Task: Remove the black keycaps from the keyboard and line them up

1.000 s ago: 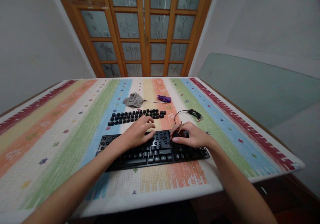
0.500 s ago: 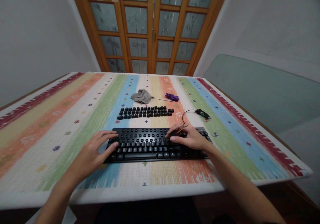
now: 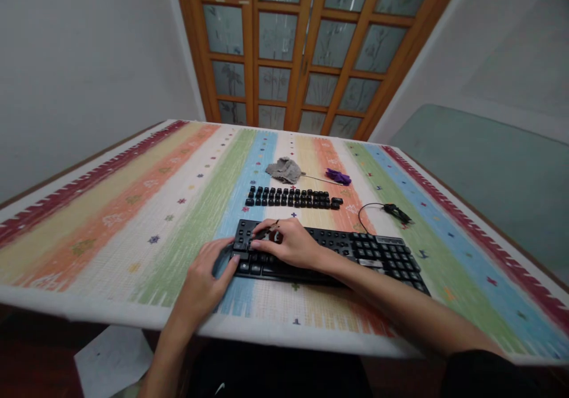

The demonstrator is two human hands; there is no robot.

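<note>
A black keyboard (image 3: 391, 259) lies near the table's front edge, with many of its upper-row keycaps off and bare key stems showing. My left hand (image 3: 207, 273) grips its left end between thumb and fingers. Over the keyboard's left part, my right hand (image 3: 296, 244) is closed around a small, thin brownish tool (image 3: 272, 232); its tip is hidden, and I cannot tell its exact kind. Loose black keycaps (image 3: 291, 198) stand in rows on the cloth just behind the keyboard.
Behind the keycaps lies a crumpled grey cloth (image 3: 285, 170). A thin rod (image 3: 322, 179) runs from it towards a purple cloth (image 3: 338, 176). The keyboard's bundled cable (image 3: 398, 213) rests at the right. A striped tablecloth (image 3: 178, 250) covers the table.
My right hand has moved left along the keyboard, from its right-centre to near its left end, still with the thin tool. My left hand stays at the left edge. The view has swung left.
</note>
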